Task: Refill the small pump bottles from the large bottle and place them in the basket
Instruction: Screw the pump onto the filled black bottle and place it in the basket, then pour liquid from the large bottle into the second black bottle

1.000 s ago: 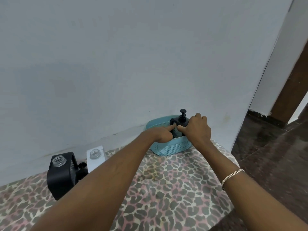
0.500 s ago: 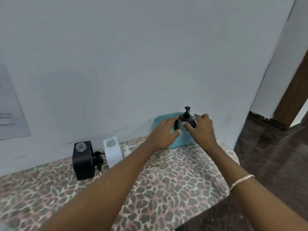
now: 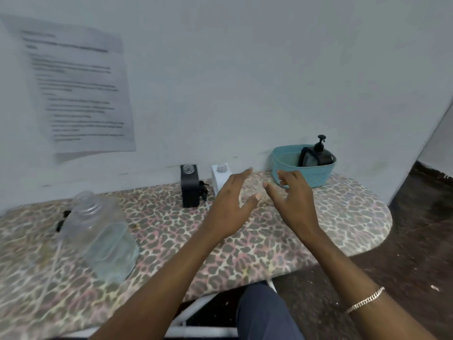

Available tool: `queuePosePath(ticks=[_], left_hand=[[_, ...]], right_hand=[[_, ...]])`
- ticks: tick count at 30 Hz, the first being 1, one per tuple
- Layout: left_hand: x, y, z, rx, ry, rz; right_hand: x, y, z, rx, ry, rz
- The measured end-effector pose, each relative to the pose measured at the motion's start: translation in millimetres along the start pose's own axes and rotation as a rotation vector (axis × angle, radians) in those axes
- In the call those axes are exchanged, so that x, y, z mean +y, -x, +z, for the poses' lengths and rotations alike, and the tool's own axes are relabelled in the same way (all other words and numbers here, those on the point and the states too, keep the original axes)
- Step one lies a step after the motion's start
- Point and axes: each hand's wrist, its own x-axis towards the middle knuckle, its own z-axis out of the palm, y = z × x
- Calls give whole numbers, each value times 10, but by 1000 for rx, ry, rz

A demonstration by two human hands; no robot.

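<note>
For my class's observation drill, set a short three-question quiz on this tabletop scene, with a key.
1. True or false: the black pump bottle stands inside the teal basket.
2. The open-necked black bottle and white bottle stand: A in the basket; B on the table near the wall; C in a hand.
3. What do the left hand and right hand hold?
Key: 1 true; 2 B; 3 nothing.
</note>
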Motion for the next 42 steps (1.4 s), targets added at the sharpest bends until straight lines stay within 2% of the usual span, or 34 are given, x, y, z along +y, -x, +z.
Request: queuePosePath(ticks=[9, 16, 20, 27, 30, 33, 37, 42], left_hand=[[-12, 940, -614, 188, -67, -22], [-7, 1457, -941, 354, -214, 97], [-60, 1657, -1088, 539, -371, 186], [-309, 1808, -1337, 738, -465, 175], [-447, 1845, -1402, 822, -468, 106], [-568, 1875, -1406, 860, -383, -39], [-657, 1932, -1418, 800, -206, -223], [-715, 1983, -1448, 734, -162, -269]], right_hand=[[-655, 510, 430, -93, -88, -132], [-1046, 672, 721, -115, -123, -225], [-1174, 685, 920, -131, -123, -202], [-1364, 523, 1237, -154, -70, -92], [-1394, 435, 1418, -178, -99, -11], [-1380, 344, 1604, -207, -105, 67], [-1361, 216, 1785, -197, -118, 175], [-1290, 109, 1924, -183, -93, 223]])
